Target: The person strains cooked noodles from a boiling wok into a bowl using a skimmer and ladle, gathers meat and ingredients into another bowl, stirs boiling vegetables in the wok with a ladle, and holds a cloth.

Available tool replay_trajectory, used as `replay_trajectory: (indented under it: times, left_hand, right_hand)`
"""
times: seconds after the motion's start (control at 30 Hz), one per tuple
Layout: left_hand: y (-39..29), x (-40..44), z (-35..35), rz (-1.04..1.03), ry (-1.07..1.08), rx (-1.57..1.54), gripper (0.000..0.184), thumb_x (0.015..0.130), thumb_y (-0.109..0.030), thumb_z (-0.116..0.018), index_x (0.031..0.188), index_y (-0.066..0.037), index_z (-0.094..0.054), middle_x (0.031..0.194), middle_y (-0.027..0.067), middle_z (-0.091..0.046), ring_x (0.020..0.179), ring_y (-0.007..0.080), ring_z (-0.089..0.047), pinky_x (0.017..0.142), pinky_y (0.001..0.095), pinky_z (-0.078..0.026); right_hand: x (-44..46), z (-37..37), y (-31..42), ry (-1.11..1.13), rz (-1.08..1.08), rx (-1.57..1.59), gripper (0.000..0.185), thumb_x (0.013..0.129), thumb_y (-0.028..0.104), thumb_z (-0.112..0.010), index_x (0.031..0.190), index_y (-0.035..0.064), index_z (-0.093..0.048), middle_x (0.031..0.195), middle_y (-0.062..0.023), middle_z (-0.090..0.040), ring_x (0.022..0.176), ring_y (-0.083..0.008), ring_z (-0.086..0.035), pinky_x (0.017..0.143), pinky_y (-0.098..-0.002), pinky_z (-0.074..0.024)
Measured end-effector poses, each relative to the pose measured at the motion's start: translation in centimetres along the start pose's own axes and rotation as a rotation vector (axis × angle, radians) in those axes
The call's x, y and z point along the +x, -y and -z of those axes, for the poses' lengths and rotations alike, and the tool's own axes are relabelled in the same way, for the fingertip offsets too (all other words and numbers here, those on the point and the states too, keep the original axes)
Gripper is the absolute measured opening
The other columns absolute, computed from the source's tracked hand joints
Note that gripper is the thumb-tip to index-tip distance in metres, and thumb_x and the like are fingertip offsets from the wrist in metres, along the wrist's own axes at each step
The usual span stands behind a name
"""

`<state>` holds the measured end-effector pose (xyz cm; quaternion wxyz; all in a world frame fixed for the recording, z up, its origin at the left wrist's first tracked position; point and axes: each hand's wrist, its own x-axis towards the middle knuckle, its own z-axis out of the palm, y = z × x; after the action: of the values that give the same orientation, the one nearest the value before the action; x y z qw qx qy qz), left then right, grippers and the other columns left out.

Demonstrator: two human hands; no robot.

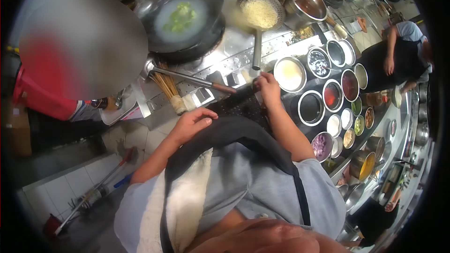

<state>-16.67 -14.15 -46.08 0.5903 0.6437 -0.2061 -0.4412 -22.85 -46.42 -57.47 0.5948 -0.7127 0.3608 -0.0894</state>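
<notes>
Two hands at the near side of the counter (229, 40). Left hand (196, 121) loosely bent, half spread, near the black apron (234, 131). Right hand (268, 86) curled narrow at a small dark shape; cannot tell whether gripping. Between and just beyond, one ladle (187, 78), long axis slanting sideways across the counter: bowl leftward, just beside the wok, wooden handle end towards the right hand. Below the ladle, one bundle of thin sticks (167, 89). Farther out, one strainer (257, 49) of noodles (260, 14), handle pointing back towards the right hand. Left of that, one wok (206, 0) with chopped greens (180, 18) in cloudy liquid. To the right, eight large round pots (311, 124) in two rows. Beyond, one person (391, 65) in a dark apron.
</notes>
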Motion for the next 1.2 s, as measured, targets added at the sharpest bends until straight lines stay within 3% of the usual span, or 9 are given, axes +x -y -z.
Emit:
replay_trajectory:
  times: [0.23,0.3,0.37,0.4,0.5,0.77,0.9,1.1,1.2]
  left_hand:
    - [-0.4,1.1,5.1,-0.090,0.055,0.164,0.019,0.096,-0.013,-0.064,0.109,-0.001,-0.070,0.114,0.0086,-0.069,0.108,0.0165,-0.063,0.097,0.0312,-0.048]
    - [-0.9,2.1,5.4,-0.084,0.056,0.159,0.018,0.097,-0.012,-0.062,0.107,0.000,-0.070,0.111,0.0091,-0.069,0.106,0.0173,-0.064,0.095,0.0310,-0.048]
    - [-1.2,3.2,5.5,-0.090,0.128,0.219,0.018,0.097,-0.011,-0.061,0.106,0.001,-0.070,0.110,0.0098,-0.070,0.105,0.0174,-0.064,0.094,0.0306,-0.049]
    - [-1.5,4.3,5.4,-0.099,0.140,0.267,0.018,0.097,-0.009,-0.059,0.105,0.002,-0.070,0.109,0.0104,-0.070,0.104,0.0175,-0.065,0.094,0.0302,-0.049]
    - [-2.1,7.9,3.9,-0.083,0.317,0.186,0.016,0.095,-0.004,-0.056,0.100,0.004,-0.069,0.107,0.0131,-0.071,0.104,0.0200,-0.065,0.096,0.0337,-0.049]
    - [-3.4,15.7,-6.5,-0.109,0.965,0.265,0.014,0.097,-0.006,-0.057,0.096,0.004,-0.067,0.111,0.0179,-0.069,0.111,0.0220,-0.062,0.100,0.0352,-0.046]
    - [-5.1,16.1,-14.6,-0.417,1.287,0.470,0.014,0.096,-0.006,-0.059,0.096,0.005,-0.068,0.112,0.0172,-0.070,0.107,0.0220,-0.064,0.093,0.0330,-0.048]
    - [-1.6,13.3,-21.4,-0.339,1.416,0.384,0.016,0.096,-0.007,-0.060,0.102,0.004,-0.070,0.109,0.0148,-0.071,0.102,0.0199,-0.065,0.092,0.0304,-0.048]
    - [1.6,12.7,-23.2,-0.027,1.295,0.481,0.017,0.098,-0.009,-0.061,0.109,0.000,-0.070,0.105,0.0074,-0.071,0.098,0.0121,-0.062,0.088,0.0269,-0.048]
  right_hand:
    - [-0.5,-1.0,0.2,-0.155,-0.093,0.246,0.025,0.094,0.004,-0.050,0.113,-0.0064,-0.063,0.084,-0.0082,-0.065,0.074,-0.0144,-0.062,0.072,-0.0268,-0.0517]
    - [-2.3,-1.1,-1.6,0.135,-0.110,0.137,0.026,0.092,0.000,-0.050,0.113,-0.0036,-0.065,0.089,-0.0104,-0.068,0.078,-0.0137,-0.065,0.072,-0.0277,-0.0530]
    - [-5.5,-1.2,0.9,0.366,-0.278,-0.181,0.027,0.089,0.008,-0.058,0.113,0.0020,-0.070,0.097,-0.0130,-0.072,0.088,-0.0182,-0.069,0.078,-0.0327,-0.0546]
    - [-6.4,-1.3,-2.0,0.469,-0.070,-0.443,0.032,0.088,0.024,-0.065,0.114,0.0082,-0.073,0.105,-0.0137,-0.073,0.101,-0.0241,-0.069,0.087,-0.0387,-0.0537]
    - [-9.1,-0.5,-6.0,0.557,-0.207,-0.307,0.038,0.087,0.038,-0.067,0.114,0.0115,-0.074,0.112,-0.0148,-0.073,0.107,-0.0301,-0.067,0.094,-0.0417,-0.0509]
    - [-20.8,3.4,-12.3,0.004,-0.321,-0.157,0.034,0.087,0.036,-0.066,0.107,0.0102,-0.076,0.105,-0.0155,-0.074,0.104,-0.0313,-0.069,0.091,-0.0419,-0.0518]
    - [-30.3,1.1,-15.8,-0.223,-0.512,-0.209,0.031,0.086,0.032,-0.065,0.105,0.0100,-0.075,0.103,-0.0171,-0.073,0.101,-0.0341,-0.069,0.088,-0.0442,-0.0527]
    - [-45.1,2.3,-14.1,-0.514,-0.656,-0.066,0.029,0.083,0.032,-0.066,0.098,0.0092,-0.075,0.095,-0.0153,-0.073,0.088,-0.0341,-0.070,0.081,-0.0431,-0.0539]
    - [-54.0,9.1,-15.1,-0.943,-0.595,-0.122,0.030,0.088,0.033,-0.063,0.099,0.0079,-0.074,0.091,-0.0140,-0.073,0.078,-0.0303,-0.069,0.075,-0.0422,-0.0531]
